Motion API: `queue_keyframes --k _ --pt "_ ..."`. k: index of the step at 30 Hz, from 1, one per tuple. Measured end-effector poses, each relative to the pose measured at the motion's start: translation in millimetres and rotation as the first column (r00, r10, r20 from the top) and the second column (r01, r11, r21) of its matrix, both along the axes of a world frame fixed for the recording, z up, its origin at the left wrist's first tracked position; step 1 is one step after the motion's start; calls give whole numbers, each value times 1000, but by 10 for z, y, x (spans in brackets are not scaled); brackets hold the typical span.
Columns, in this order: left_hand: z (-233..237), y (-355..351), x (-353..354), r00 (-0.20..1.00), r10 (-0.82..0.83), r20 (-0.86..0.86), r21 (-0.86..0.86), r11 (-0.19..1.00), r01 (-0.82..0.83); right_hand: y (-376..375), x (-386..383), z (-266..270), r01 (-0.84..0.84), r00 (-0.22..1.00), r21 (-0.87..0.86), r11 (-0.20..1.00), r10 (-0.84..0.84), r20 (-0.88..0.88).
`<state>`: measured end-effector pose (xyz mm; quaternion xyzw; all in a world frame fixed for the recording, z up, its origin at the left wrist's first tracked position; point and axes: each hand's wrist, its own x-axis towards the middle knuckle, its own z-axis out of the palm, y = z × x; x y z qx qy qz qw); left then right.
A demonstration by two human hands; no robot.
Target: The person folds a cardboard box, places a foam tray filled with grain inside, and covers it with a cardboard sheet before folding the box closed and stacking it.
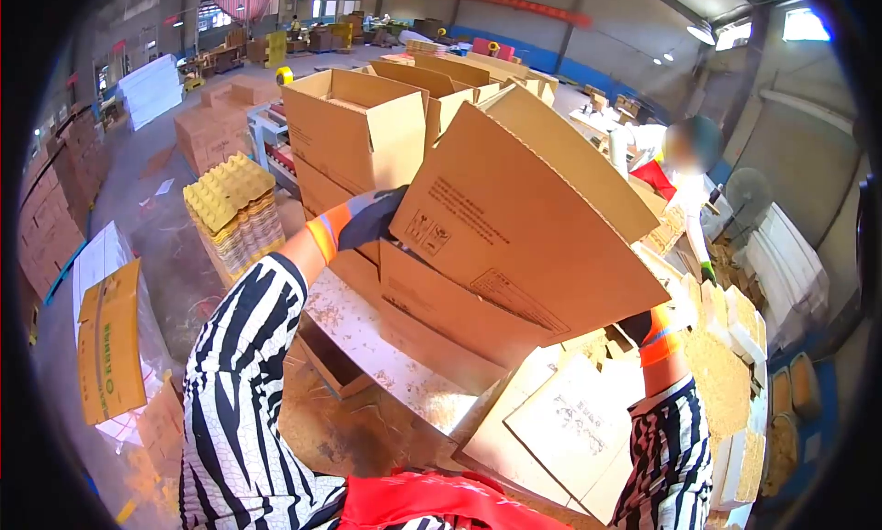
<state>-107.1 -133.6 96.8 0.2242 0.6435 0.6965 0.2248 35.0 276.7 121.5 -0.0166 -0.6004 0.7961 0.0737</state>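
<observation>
A large open-topped cardboard box is tilted in front of me, held between my two hands. Its printed side faces me, and its right end reaches lower toward me. My left hand, in a dark glove with an orange cuff, grips the box's left edge. At the lower right corner, my right hand holds the same box; its fingers are mostly hidden. Directly under the raised box is another cardboard box. Beyond my left hand stands an upright open cardboard box, with more open boxes behind it.
Yellow egg-crate trays are stacked at left. Flat cardboard sheets lie near my right arm. A co-worker stands at right, beside foam-edged blocks. A yellow printed carton panel leans at far left.
</observation>
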Motion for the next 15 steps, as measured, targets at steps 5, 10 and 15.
queue_keyframes --k 5,10,15 --pt "-685 -37 -294 956 280 91 -193 946 -259 -118 -330 -55 12 999 -23 1000 -11 41" --pt "-1261 37 -305 711 702 30 108 705 -701 -414 -466 -53 40 997 14 999 -39 -73" --pt "-1647 345 -127 549 817 -175 302 576 -760 -365 -597 -257 46 988 241 969 -8 -154"
